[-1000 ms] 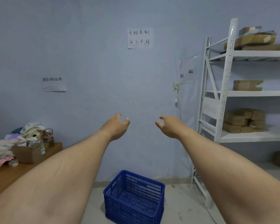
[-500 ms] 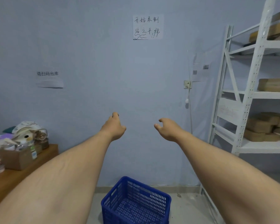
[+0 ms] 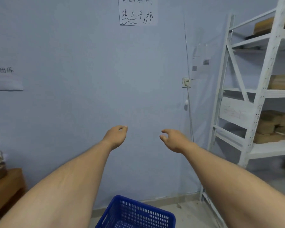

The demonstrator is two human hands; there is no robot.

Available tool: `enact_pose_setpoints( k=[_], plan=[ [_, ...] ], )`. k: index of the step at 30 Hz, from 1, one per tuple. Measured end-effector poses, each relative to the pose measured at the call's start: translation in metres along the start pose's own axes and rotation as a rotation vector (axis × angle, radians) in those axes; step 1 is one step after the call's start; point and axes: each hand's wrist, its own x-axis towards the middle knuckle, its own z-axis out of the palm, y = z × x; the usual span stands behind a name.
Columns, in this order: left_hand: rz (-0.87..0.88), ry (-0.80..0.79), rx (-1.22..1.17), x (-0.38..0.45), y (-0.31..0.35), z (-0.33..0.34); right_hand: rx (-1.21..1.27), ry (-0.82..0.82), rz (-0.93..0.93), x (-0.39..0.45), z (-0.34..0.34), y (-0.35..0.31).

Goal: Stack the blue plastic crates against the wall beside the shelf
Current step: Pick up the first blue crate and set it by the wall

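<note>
1. Blue plastic crate (image 3: 138,214) sits on the floor (image 3: 187,209) at the bottom of the head view, close to the wall (image 3: 89,79), its open top facing up and its perforated sides showing; the lower part is cut off by the frame edge
2. Only one crate is in view, and it lies between the two outstretched forearms, below both hands
3. Left hand (image 3: 116,136) is raised in front of the wall well above the crate, its fingers loosely curled and holding nothing
4. Right hand (image 3: 173,139) is raised at about the same height, apart from the left one, its fingers also loosely curled around nothing
5. White metal shelf (image 3: 253,99) stands against the wall to the right of the crate, with brown cardboard boxes (image 3: 273,125) on several levels
6. A wooden desk (image 3: 5,186) shows at the lower left edge, carrying a metal object that is partly cut off
7. A handwritten paper sign (image 3: 136,12) hangs high on the wall above the hands, and a second printed sign (image 3: 3,78) hangs to the left
8. A wall socket (image 3: 186,82) sits beside the shelf with a thin cable running down from it
</note>
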Motion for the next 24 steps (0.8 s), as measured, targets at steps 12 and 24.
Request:
enact_pose_setpoints(
  k=[12,24],
  plan=[
    [-0.566,-0.101,-0.558,0.119,-0.073,0.142,0.676,-0.045,0.230,0.129,0.151,0.089],
    [-1.183,0.020,-0.628,0.104,-0.268,0.307,0.959,-0.506,1.032,0.119,0.398,0.202]
  ],
)
